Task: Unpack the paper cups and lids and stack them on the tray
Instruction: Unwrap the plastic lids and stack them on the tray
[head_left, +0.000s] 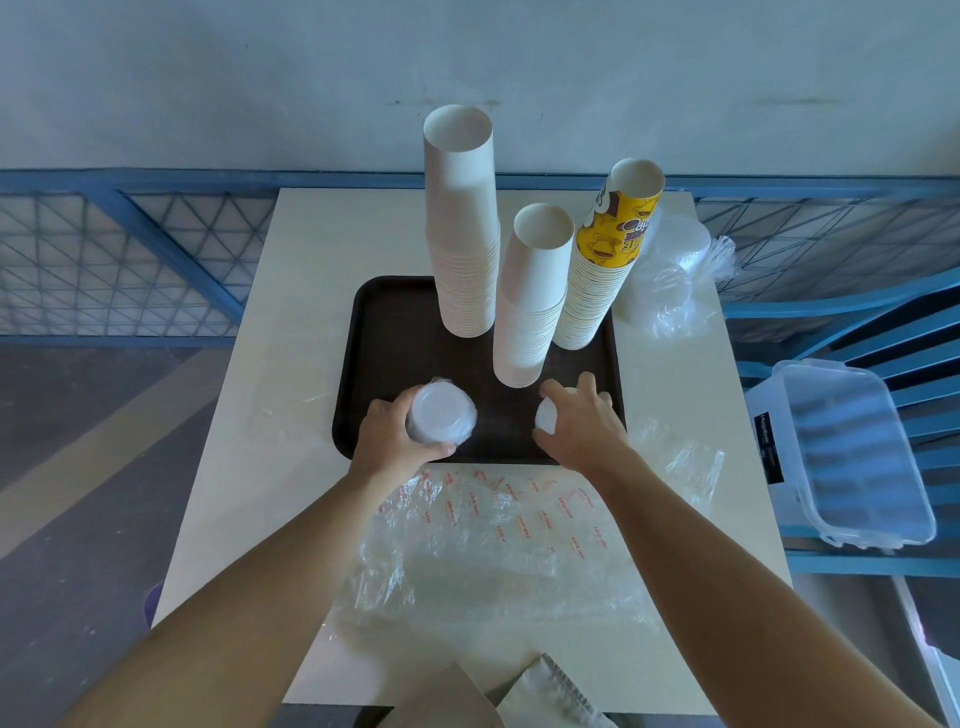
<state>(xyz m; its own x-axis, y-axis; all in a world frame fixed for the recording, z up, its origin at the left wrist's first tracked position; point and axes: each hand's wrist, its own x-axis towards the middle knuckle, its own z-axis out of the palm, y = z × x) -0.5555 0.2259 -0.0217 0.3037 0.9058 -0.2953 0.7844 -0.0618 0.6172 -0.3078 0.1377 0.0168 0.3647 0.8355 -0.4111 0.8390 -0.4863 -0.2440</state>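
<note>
Tray (395, 312): dark, centred on the table (291, 322).
Cup stacks: tall stack (460, 234) at the tray's rear; middle stack (532, 312) nearer; yellow stack (602, 270) at rear right, leaning right. All stand on the tray.
Left hand (397, 439): fingers and thumb curled round the lid stack (440, 413) (in clear film), at the tray's near left.
Right hand (584, 415): fingers curled over a second lid stack (546, 415), at the tray's near right (mostly hidden).
Wrap (493, 545): loose, red-printed, on the table just before the tray.
Bagged lids (670, 270): on the table, right of the tray.
Container (852, 452): clear, beside the table.
</note>
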